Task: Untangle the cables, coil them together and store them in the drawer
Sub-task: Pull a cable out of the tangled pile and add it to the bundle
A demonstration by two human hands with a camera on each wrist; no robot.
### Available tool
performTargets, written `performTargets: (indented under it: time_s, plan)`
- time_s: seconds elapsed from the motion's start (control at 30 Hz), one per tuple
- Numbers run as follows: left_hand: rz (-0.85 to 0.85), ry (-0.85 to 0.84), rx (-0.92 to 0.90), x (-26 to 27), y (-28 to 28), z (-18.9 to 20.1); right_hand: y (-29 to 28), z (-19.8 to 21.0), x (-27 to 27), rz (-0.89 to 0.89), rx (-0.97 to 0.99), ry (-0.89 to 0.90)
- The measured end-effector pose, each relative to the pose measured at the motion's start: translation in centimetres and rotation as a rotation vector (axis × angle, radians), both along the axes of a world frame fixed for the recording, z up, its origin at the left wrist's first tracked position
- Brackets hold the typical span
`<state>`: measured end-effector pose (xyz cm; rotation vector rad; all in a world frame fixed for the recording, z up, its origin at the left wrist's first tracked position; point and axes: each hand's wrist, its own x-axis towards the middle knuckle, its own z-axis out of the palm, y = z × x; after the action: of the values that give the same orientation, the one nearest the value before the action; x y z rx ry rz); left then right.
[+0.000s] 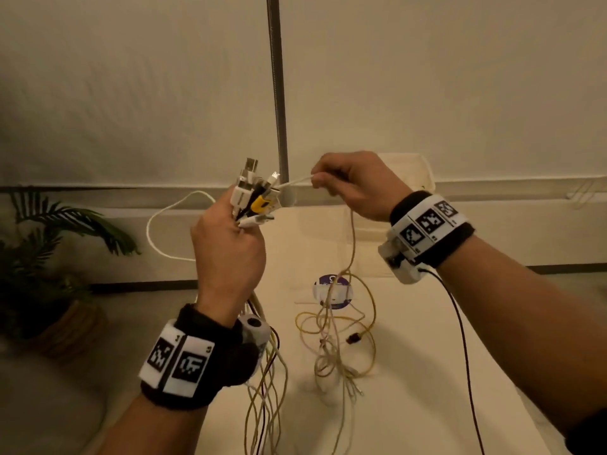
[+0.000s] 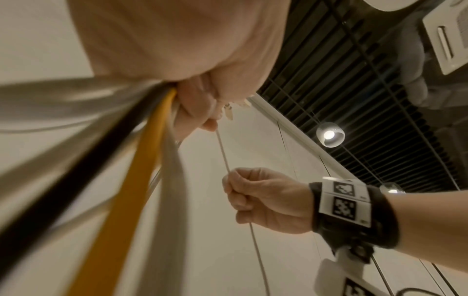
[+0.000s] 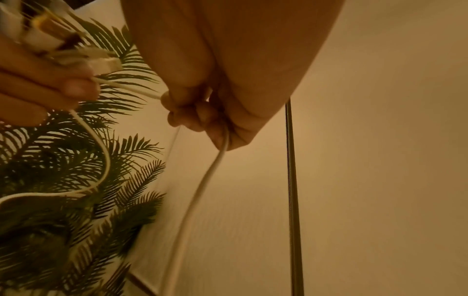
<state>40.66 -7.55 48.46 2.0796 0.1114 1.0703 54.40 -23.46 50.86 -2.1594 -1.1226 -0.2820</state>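
My left hand (image 1: 230,238) is raised and grips a bundle of cable ends (image 1: 254,195): white, black and yellow plugs stick up above its fingers. Their cords (image 1: 266,389) hang below the wrist. My right hand (image 1: 348,183) is level with it, to the right, and pinches a thin white cable (image 1: 295,182) that runs taut to the bundle. That white cable (image 3: 210,176) passes through the right fist and drops down. Below, a tangle of yellow and white cables (image 1: 338,343) lies on the cream table (image 1: 427,372). No drawer is in view.
A round purple and white sticker (image 1: 333,290) lies on the table under the tangle. A potted palm (image 1: 49,257) stands at the left. A dark vertical pole (image 1: 277,93) runs up the wall behind. A white loop of cable (image 1: 164,221) arcs out left of my left hand.
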Motion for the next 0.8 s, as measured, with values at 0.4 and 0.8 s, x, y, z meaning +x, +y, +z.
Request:
performTargets:
  time_s: [0.4, 0.8]
  plan:
    - [-0.047, -0.044, -0.142, 0.2, 2.6, -1.5, -1.9, -2.0, 3.0, -0.057, -0.080, 0.065]
    - [0.116, 0.053, -0.407, 0.0, 6.5, -0.3, -7.9, -17.6, 0.4, -0.309, -0.009, 0.498]
